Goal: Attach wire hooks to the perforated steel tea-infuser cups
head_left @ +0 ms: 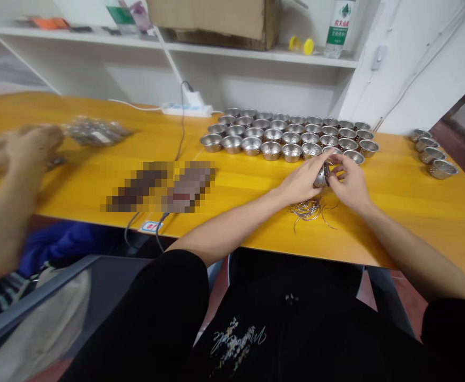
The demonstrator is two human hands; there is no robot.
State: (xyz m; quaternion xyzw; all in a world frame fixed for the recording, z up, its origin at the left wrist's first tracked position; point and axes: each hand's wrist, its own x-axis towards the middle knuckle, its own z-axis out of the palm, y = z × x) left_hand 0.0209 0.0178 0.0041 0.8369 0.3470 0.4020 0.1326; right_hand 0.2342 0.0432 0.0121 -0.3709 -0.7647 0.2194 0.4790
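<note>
Head view: the person's L hand (304, 179) is closed around a perforated steel cup (319, 178), its fingers on the outer wall; the R hand (350, 183) has its fingers bent in at the cup's other side, but whether they pinch anything can't be told. The cup is tipped on its side, just on the near side of the cup rows (271, 150), toward their R end. Below the hands, also on the near side of the rows, is a loose heap of thin curved metal wires (306, 210). A short line of similar cups (442, 168) stands well R of the rows; the power strip (187, 110) is off their L end, & a co-worker's hand (33, 146) is far L of them, near some bagged parts (97, 132). The cup is prob. light, stiff & thin-walled, w/ smooth metal that could slip or turn btwn fingertips; it'd dent sooner than break. Best hold: L fingers round the outer wall, R fingertips at the rim. The wires look springy & prone to tangle, so each is best taken singly, nr. one end.
</note>
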